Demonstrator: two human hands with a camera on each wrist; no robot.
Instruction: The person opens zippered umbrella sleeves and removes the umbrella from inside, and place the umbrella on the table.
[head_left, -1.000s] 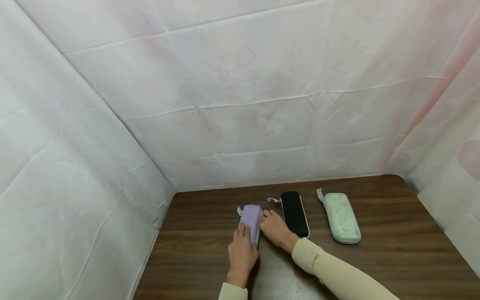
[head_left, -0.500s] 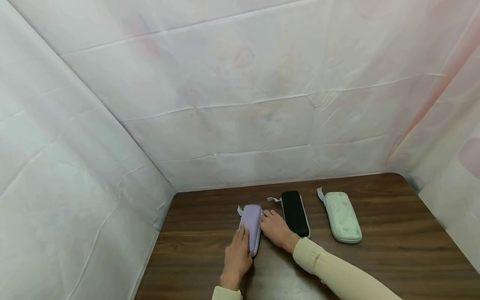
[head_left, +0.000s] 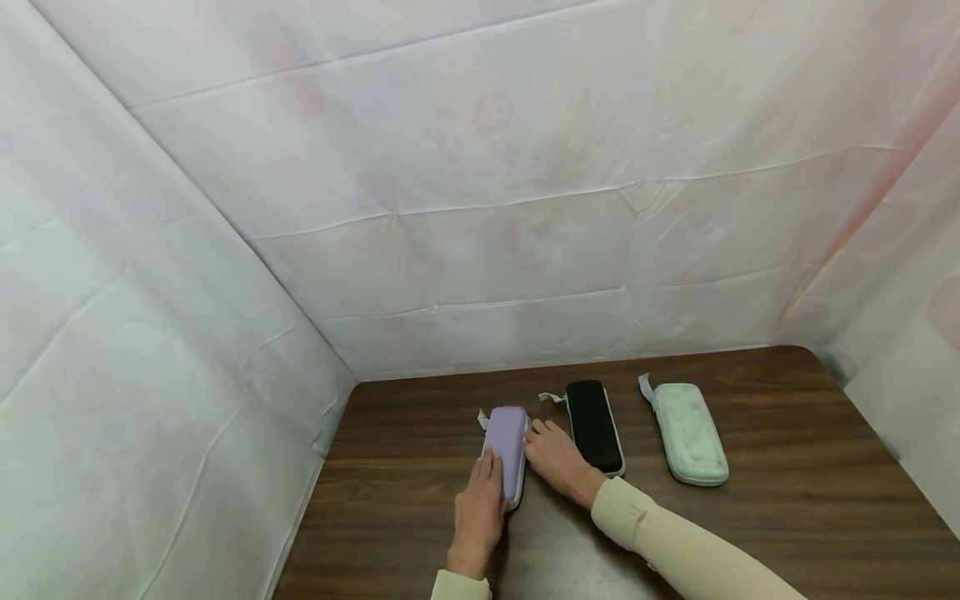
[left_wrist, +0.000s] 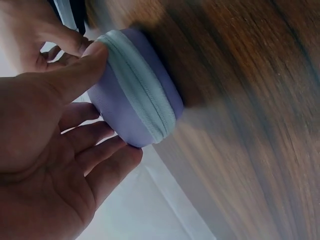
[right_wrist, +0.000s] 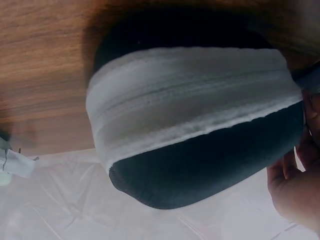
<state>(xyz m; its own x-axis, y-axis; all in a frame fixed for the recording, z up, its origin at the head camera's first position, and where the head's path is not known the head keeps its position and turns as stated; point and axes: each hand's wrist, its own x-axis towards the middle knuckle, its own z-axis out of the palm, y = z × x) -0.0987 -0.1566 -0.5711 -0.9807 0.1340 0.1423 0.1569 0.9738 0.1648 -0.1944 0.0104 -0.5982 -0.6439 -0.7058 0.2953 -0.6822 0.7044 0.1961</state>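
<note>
A purple zippered hard case [head_left: 507,437] lies on the wooden table, a pale ribbon tab at its far left corner. My left hand [head_left: 477,510] grips its near end, thumb on one side and fingers on the other, plain in the left wrist view, where the pale zip band [left_wrist: 137,82] faces the camera. My right hand [head_left: 557,458] reaches to the case's right edge near the far end. Its finger and thumb pinch at the zip there; the pull itself is mostly hidden behind the fingers.
Right of my right hand lies a black zippered case [head_left: 595,427], very near that wrist. Farther right is a pale green case [head_left: 690,433] with a ribbon tab. White sheeting [head_left: 480,250] walls in the table's [head_left: 390,508] back and sides.
My left hand has slid back and left along the purple case, uncovering more of its lid. The right hand stays at the zip edge, nearly still.
</note>
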